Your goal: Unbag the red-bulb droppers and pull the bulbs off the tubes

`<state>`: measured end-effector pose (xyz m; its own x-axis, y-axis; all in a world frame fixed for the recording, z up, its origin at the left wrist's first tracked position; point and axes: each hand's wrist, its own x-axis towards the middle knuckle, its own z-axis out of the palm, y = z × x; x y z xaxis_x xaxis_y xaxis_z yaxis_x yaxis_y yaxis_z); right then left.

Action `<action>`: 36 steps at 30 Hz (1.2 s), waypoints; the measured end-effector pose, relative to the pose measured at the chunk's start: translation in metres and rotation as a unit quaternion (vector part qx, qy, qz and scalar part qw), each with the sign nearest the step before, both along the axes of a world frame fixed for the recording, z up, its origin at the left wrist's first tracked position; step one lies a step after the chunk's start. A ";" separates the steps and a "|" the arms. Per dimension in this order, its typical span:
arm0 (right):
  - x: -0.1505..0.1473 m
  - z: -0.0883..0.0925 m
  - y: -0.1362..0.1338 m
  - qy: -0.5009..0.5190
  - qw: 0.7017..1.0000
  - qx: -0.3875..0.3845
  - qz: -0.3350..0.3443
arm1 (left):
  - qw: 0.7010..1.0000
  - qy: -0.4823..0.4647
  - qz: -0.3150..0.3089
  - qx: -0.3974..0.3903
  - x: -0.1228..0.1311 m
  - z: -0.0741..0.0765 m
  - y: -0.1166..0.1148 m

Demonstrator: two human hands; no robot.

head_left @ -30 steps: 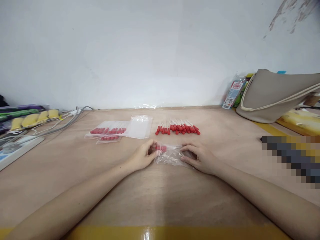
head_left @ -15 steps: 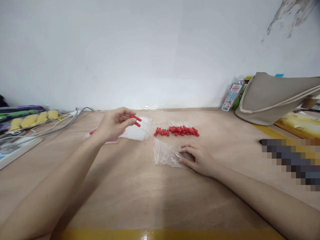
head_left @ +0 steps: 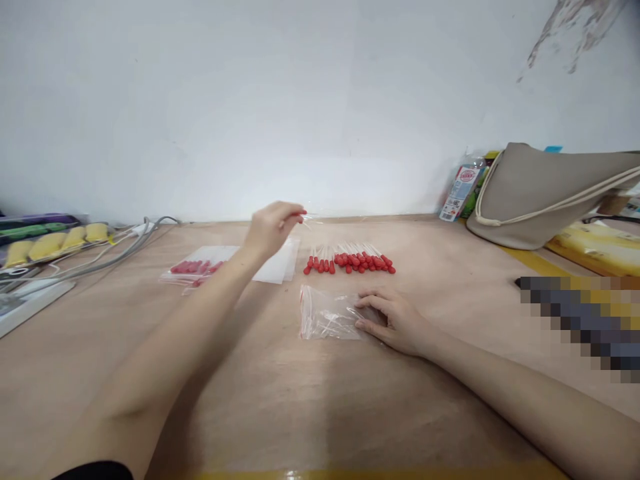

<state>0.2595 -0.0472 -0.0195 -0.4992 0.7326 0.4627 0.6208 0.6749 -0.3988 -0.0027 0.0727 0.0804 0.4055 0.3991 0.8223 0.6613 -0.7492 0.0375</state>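
My left hand (head_left: pixel 273 228) is raised above the table, fingers pinched on a red-tipped dropper whose red end barely shows. It hovers near the left end of a row of red-bulbed droppers (head_left: pixel 350 260) lying on the wooden table (head_left: pixel 280 400). My right hand (head_left: pixel 395 320) rests flat on the right end of a clear zip bag (head_left: pixel 327 313), pinning it to the table. The bag looks empty.
A stack of empty clear bags (head_left: pixel 277 263) and filled bags of droppers (head_left: pixel 193 269) lie at the left. Cables (head_left: pixel 115 250) and yellow items (head_left: pixel 55 240) sit far left. A beige bag (head_left: pixel 545 193) and a bottle (head_left: pixel 463 190) stand at the back right.
My left hand pulled red-tipped droppers out of the clear bag, lifted them left, then swung back toward the row. The right hand kept holding the bag down.
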 end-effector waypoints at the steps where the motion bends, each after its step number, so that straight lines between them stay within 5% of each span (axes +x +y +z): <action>1: 0.000 0.000 0.000 0.000 1.000 0.000 0.001 | 0.998 0.051 0.011 0.020 0.004 -0.012 0.002; 5: 0.000 0.001 -0.001 0.000 1.000 0.001 -0.001 | 0.981 0.185 0.000 0.051 0.020 -0.052 0.004; 8: 0.000 0.001 -0.001 -0.003 1.000 -0.001 -0.005 | 0.958 0.277 0.002 0.076 0.028 -0.064 0.004; 16: 0.000 0.001 0.000 0.000 1.000 -0.004 -0.003 | 0.948 0.319 0.006 -0.006 0.036 -0.069 0.005; 22: 0.000 0.002 -0.001 -0.007 1.000 0.006 -0.004 | 0.980 0.114 -0.047 -0.156 0.021 -0.054 -0.027; 26: -0.001 0.002 -0.001 -0.008 1.000 0.005 -0.003 | 0.969 -0.001 -0.008 -0.248 0.000 -0.043 -0.069; 31: -0.001 0.002 -0.001 -0.015 1.000 -0.009 -0.018 | 0.938 0.177 -0.055 -0.294 -0.005 -0.055 -0.113; 36: 0.005 0.008 -0.002 -0.106 0.994 -0.038 0.009 | 0.885 0.305 -0.057 -0.347 -0.011 -0.069 -0.118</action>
